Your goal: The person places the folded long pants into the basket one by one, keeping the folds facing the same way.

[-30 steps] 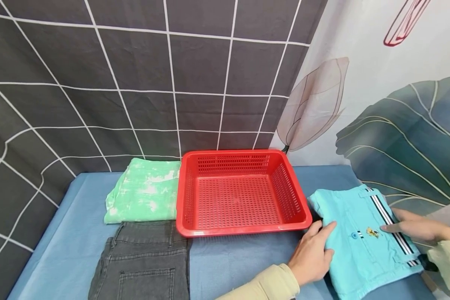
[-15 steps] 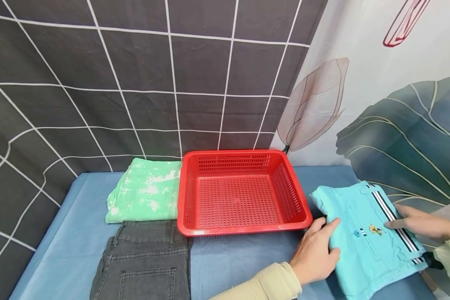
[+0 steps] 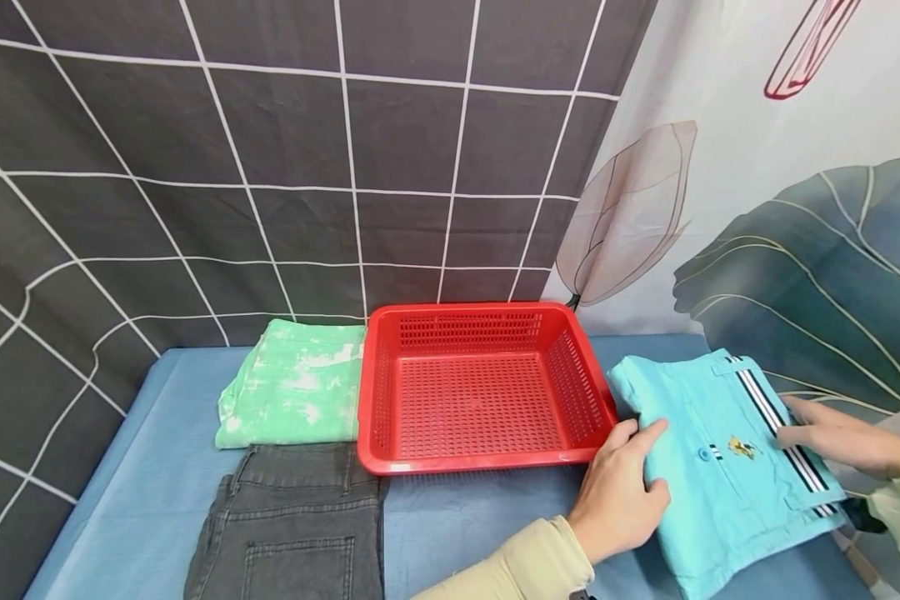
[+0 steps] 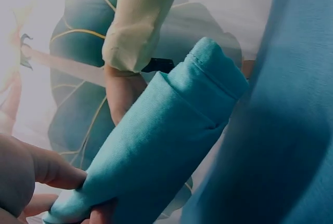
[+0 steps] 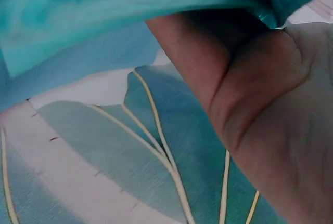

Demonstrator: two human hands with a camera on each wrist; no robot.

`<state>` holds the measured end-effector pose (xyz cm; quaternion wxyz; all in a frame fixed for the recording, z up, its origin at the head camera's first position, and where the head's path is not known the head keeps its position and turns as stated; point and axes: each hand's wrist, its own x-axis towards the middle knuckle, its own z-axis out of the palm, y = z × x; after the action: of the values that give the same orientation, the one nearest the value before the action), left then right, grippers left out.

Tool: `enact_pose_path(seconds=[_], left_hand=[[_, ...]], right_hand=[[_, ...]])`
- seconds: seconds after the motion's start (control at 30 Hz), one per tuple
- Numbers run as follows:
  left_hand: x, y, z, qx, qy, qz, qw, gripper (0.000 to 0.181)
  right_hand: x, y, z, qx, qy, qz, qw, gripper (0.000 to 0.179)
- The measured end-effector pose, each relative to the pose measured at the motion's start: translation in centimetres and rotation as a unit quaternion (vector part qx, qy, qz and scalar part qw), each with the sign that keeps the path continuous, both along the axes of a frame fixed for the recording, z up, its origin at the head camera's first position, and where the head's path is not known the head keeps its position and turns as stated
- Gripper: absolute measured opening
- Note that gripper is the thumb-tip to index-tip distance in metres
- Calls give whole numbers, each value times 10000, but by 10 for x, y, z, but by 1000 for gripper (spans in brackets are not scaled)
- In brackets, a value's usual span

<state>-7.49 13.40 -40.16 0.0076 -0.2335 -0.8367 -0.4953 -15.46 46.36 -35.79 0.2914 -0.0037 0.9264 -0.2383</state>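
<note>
Folded turquoise pants point(image 3: 720, 475), with a black-and-white side stripe, a button and a gold emblem, are held at the right of the head view. My left hand point(image 3: 621, 492) grips their left edge, with finger and thumb on either side of the fold in the left wrist view. At the striped right edge, my right hand point(image 3: 843, 437) holds them with the thumb on top and fingers hidden underneath. Seen from the left wrist, the pants point(image 4: 156, 135) form a thick folded bundle, with a gap showing beneath it.
A red perforated plastic basket point(image 3: 487, 468) stands at the table's back middle, close to my left hand. Left of it lie a folded green-and-white patterned cloth point(image 3: 292, 383) and folded dark grey jeans point(image 3: 292, 525). Grey grid fabric point(image 3: 270, 125) hangs behind the blue-covered table point(image 3: 487, 533).
The pants have shifted slightly left and up in the head view, nearer the basket. Both hands keep their hold, and my left hand now overlaps the basket's front right corner.
</note>
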Motion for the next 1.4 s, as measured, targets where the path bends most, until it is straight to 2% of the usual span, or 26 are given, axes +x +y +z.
enact_pose_path(seconds=[0.13,0.37,0.67,0.8,1.0,1.4], left_hand=[[-1,-6,5,78,55,88,9999,67],[-3,-16,9,193,-45,285,9994,68],[-4,-27,13,316,86,489,9983,70],[-5,-32,16,407,81,529,9977,70],[-8,-38,19,515,113,541,9971,69],[-10,-52,22,507,90,457,9976,69]], right_hand=[[-1,-4,5,-142,57,34,9999,73],[0,-13,8,-666,-14,13,9978,70],[1,-22,8,-938,370,356,9943,64],[1,-26,9,-1111,429,446,9919,63],[0,-32,12,-1017,606,560,9914,70],[2,-43,12,-1200,742,640,9879,65]])
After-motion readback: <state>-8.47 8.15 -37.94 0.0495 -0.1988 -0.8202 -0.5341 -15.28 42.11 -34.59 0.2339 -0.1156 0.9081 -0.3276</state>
